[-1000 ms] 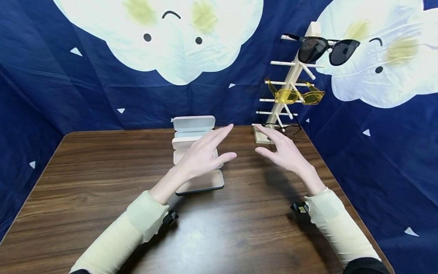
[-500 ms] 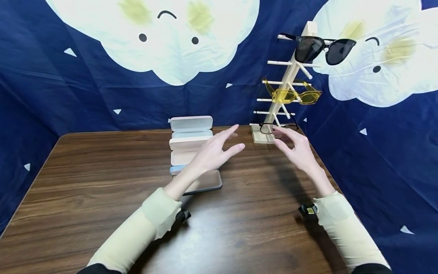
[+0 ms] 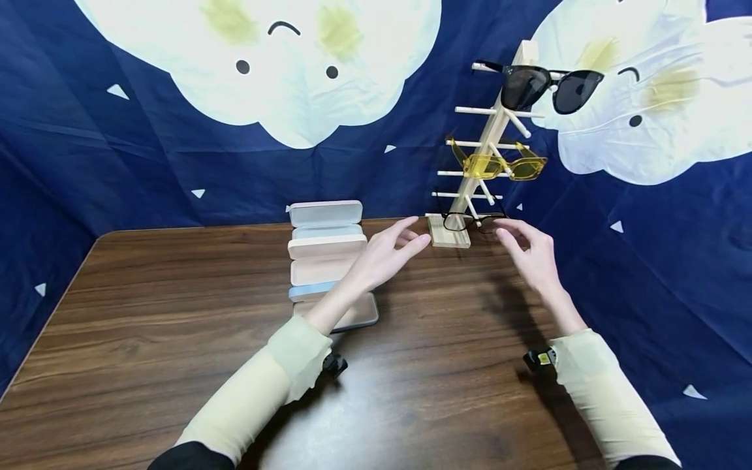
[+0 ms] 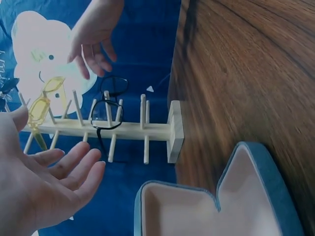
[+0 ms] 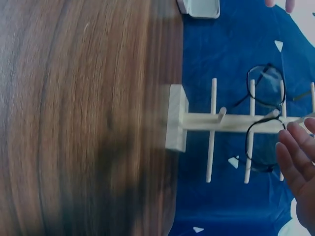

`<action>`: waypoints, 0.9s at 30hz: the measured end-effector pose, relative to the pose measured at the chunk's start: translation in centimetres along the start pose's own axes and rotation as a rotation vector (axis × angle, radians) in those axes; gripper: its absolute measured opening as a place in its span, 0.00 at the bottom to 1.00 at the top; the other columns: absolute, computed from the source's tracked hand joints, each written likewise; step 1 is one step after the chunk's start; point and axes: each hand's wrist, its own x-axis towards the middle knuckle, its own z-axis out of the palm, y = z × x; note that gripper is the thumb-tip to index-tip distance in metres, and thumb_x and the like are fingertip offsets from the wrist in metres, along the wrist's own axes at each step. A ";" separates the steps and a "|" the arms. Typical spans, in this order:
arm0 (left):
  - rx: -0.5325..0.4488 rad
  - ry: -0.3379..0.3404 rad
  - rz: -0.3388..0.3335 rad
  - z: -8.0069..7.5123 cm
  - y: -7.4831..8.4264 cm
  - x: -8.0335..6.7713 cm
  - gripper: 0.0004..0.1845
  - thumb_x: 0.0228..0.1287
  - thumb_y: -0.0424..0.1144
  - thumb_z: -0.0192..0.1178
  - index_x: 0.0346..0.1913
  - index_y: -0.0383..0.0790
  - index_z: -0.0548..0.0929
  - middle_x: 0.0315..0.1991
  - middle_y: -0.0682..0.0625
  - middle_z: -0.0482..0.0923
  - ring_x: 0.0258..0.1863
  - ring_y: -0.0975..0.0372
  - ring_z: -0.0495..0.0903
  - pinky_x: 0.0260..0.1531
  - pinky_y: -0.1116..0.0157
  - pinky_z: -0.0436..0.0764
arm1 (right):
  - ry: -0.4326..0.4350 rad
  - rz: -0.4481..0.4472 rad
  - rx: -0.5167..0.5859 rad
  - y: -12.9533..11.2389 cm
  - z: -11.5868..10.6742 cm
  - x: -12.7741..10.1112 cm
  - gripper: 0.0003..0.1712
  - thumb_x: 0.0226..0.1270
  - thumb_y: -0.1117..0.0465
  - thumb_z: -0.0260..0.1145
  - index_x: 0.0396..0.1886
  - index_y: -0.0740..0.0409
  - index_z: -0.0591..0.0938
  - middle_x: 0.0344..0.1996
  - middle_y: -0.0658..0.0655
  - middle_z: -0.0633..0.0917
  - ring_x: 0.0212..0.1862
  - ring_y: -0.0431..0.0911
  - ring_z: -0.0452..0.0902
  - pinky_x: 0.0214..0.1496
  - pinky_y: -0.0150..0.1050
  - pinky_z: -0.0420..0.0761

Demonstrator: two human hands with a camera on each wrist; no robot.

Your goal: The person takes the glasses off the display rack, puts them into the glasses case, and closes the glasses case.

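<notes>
A wooden peg rack (image 3: 503, 117) stands at the table's back right. On its lowest pegs hang thin dark-framed eyeglasses (image 3: 457, 222). My right hand (image 3: 536, 261) hovers by the right lens, thumb and fingers apart and slightly bent; the left wrist view shows a gap between this hand and the frame. My left hand (image 3: 382, 261) is in the air left of the rack's base, palm turned toward it, holding nothing. Higher up the rack are yellow-tinted glasses (image 3: 483, 167) and, at the top, black sunglasses (image 3: 525, 88).
Several open eyeglass cases stand in a row at the back middle; the front case (image 3: 361, 312) is partly hidden by my left arm. The rear case (image 3: 326, 213) is near the table's back edge. A blue cloth backdrop (image 3: 176, 163) with clouds hangs behind the brown wooden table (image 3: 147, 352).
Both hands have shifted right. The right hand has moved from in front of the rack's base to the right end of the dark-framed eyeglasses, its fingers bending somewhat. The view has shifted slightly.
</notes>
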 end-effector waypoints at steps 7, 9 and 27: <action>-0.063 -0.013 -0.089 1.1 -0.2 1.0 0.37 0.71 0.70 0.51 0.77 0.57 0.68 0.61 0.53 0.83 0.63 0.59 0.80 0.65 0.53 0.78 | 0.048 0.091 0.122 1.3 -1.0 0.3 0.16 0.76 0.64 0.64 0.49 0.75 0.85 0.30 0.25 0.85 0.33 0.21 0.82 0.38 0.18 0.80; -0.083 -0.011 -0.109 1.3 -0.2 1.3 0.37 0.71 0.70 0.51 0.77 0.56 0.68 0.61 0.53 0.82 0.64 0.58 0.80 0.66 0.53 0.78 | 0.065 0.117 0.150 1.8 -1.2 0.5 0.16 0.76 0.63 0.64 0.49 0.76 0.84 0.30 0.28 0.86 0.34 0.23 0.83 0.38 0.19 0.82; -0.198 0.061 -0.199 3.1 0.0 4.2 0.32 0.75 0.63 0.50 0.70 0.45 0.75 0.56 0.47 0.87 0.55 0.54 0.86 0.58 0.56 0.82 | 0.094 0.327 0.210 4.0 -2.0 2.3 0.23 0.77 0.56 0.63 0.51 0.77 0.83 0.28 0.46 0.91 0.28 0.30 0.86 0.35 0.28 0.87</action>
